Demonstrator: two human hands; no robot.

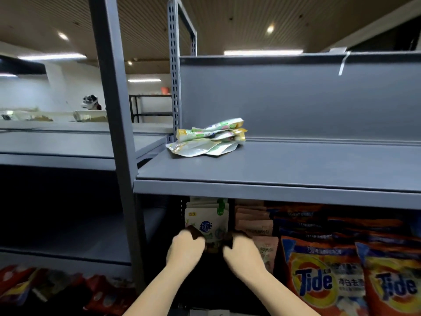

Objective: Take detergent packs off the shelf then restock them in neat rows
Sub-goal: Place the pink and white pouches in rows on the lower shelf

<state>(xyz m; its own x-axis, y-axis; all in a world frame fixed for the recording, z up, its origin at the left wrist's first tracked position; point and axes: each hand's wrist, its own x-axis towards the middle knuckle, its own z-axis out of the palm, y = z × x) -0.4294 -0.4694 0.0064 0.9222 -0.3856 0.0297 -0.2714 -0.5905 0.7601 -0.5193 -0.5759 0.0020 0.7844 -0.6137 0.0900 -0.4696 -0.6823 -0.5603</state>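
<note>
A row of white and green detergent packs [208, 221] stands upright on the lower shelf, just under the grey upper shelf [284, 169]. My left hand [185, 249] grips the lower left edge of the front pack. My right hand [242, 252] grips its lower right edge. Both hands have curled fingers, and the pack's bottom is hidden between them. A loose pile of the same white and green packs [208, 139] lies flat on the upper shelf near its back left corner.
Pink packs [255, 221] stand right of the green row. Orange Tide bags [325, 277] fill the lower shelf further right. A grey upright post [116, 133] rises at left. Red bags [102, 297] lie low on the left bay.
</note>
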